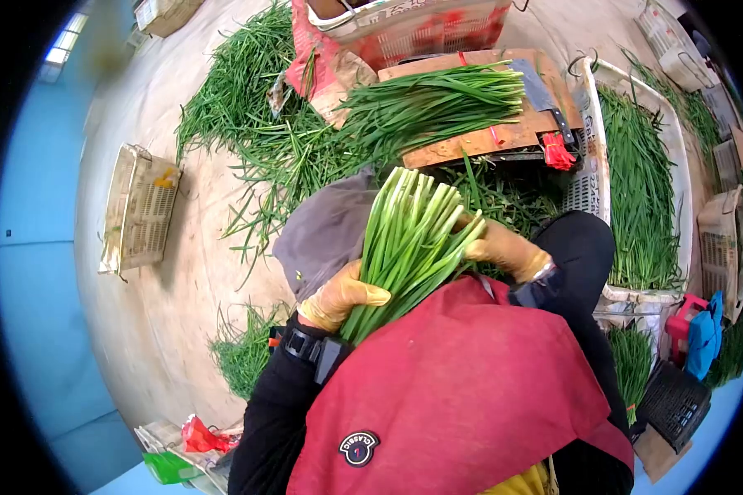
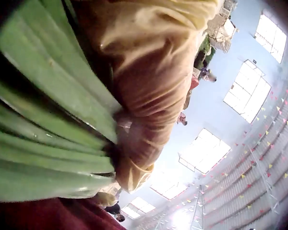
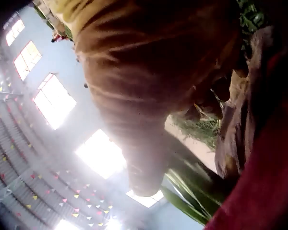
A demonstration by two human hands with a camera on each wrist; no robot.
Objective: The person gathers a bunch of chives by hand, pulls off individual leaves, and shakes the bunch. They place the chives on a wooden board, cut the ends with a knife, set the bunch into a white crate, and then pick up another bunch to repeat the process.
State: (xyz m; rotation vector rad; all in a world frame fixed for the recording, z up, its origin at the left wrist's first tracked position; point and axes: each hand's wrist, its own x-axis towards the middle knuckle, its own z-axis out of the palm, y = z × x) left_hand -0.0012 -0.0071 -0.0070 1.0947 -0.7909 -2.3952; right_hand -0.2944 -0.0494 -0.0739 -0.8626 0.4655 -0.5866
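A thick bunch of garlic chives (image 1: 409, 247), pale stalk ends up, stands tilted in front of the red apron. My left hand (image 1: 344, 295), in a yellow glove, grips it low on its left side, with the thumb across the front. In the left wrist view, broad green leaves (image 2: 43, 100) press against the gloved left hand (image 2: 144, 81). On the bunch's right side my gloved right hand (image 1: 508, 249) holds the stalks near the upper part, its fingertips partly hidden behind them. The right wrist view shows the gloved right hand (image 3: 139, 91) with some leaves (image 3: 192, 187) beyond its thumb.
Ahead, a wooden board (image 1: 437, 153) bears a pile of chives (image 1: 446, 99), a knife (image 1: 540, 91) and red ties (image 1: 557, 152). A white crate (image 1: 683, 190) of chives stands at right. Loose chives (image 1: 239, 91) cover the floor at left, near another crate (image 1: 140, 210).
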